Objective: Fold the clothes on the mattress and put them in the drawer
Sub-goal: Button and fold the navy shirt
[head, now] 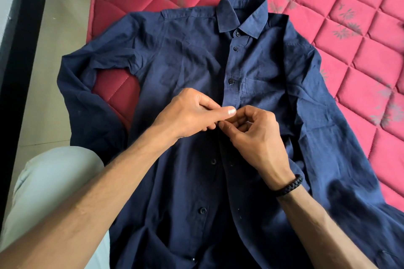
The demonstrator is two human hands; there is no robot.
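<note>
both hands pinching the front of a navy shirt (185, 67) on the mattress (354, 35)

left hand (192, 116) and right hand (253, 135) pinch the button placket mid-chest; shirt lies face up, three upper buttons done, lower ones undone.

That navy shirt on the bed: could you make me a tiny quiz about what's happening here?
1. True or false: the navy shirt lies collar-up, front side showing, on the red mattress.
2. Which wrist wears the black bracelet? A left, B right.
3. Both hands meet at the shirt's ____.

Key: 1 true. 2 B. 3 button placket; the left hand and right hand pinch it mid-chest.
</note>
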